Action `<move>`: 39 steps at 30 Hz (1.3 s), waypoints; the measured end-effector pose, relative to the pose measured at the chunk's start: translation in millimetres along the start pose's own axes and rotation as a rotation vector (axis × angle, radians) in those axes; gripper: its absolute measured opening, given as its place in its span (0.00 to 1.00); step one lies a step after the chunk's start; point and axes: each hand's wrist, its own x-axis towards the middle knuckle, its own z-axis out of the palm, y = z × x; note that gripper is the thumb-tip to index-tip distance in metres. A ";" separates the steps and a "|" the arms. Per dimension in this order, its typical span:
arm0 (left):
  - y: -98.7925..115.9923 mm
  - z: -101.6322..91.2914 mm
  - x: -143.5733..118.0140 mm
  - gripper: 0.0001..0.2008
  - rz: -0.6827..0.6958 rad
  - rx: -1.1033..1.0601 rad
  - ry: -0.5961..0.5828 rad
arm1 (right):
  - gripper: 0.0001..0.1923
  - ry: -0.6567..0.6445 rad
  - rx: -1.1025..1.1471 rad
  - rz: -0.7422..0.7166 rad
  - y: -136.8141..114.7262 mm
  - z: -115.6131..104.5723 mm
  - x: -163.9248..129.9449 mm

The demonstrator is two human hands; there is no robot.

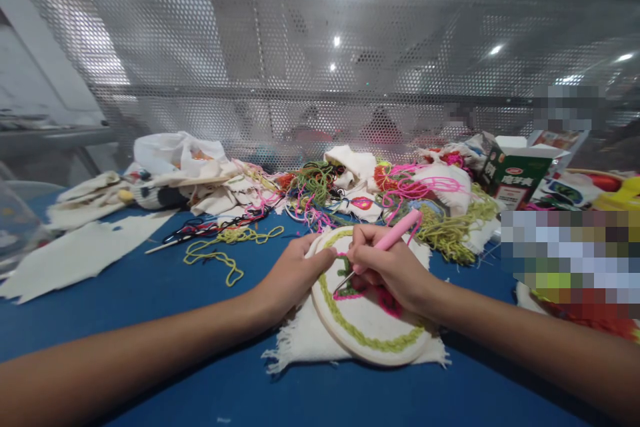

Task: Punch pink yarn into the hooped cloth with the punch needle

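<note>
A round embroidery hoop (367,337) with cream cloth lies on the blue table (165,307) in front of me. A green yarn ring and pink patches are stitched on it. My left hand (295,273) grips the hoop's left rim. My right hand (387,263) holds a pink punch needle (395,235) like a pen, its metal tip pressed into the cloth near the pink stitches. Pink yarn trails from the needle toward the pile behind.
Behind the hoop lies a heap of tangled yarn (320,193) and cream cloth pieces (210,187). Scissors (175,237) and a loose yellow-green strand (220,253) rest at left. A green carton (510,177) stands at right. A perforated metal screen (300,67) borders the table's far side.
</note>
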 end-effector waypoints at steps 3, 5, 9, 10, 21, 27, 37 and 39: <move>0.2 0.5 0.1 0.11 -0.009 0.008 0.020 | 0.10 -0.003 0.013 0.009 -0.2 0.5 -0.4; 0.5 0.5 0.0 0.11 -0.012 0.012 0.023 | 0.10 -0.005 0.014 0.010 -0.1 0.7 -0.5; 0.7 -0.3 -0.5 0.12 -0.012 0.029 0.032 | 0.10 -0.020 -0.057 -0.020 -0.4 -0.3 -0.8; 0.6 -0.5 -0.7 0.12 -0.014 0.034 0.033 | 0.09 -0.025 -0.110 -0.037 -1.3 -0.7 -1.3; 2.3 1.6 -3.7 0.13 0.237 0.171 0.071 | 0.09 -0.393 -0.914 -0.472 -3.7 6.4 -10.3; 3.6 1.1 -6.9 0.13 0.246 0.152 0.040 | 0.08 -0.387 -0.716 -0.183 -12.9 3.2 -9.6; 3.4 1.9 -8.7 0.18 0.129 0.003 -0.001 | 0.10 -0.071 -0.348 -0.086 -5.9 -1.4 -7.5; 3.0 1.5 -8.3 0.18 0.132 0.021 0.001 | 0.10 -0.069 -0.329 -0.067 -6.6 -1.3 -7.6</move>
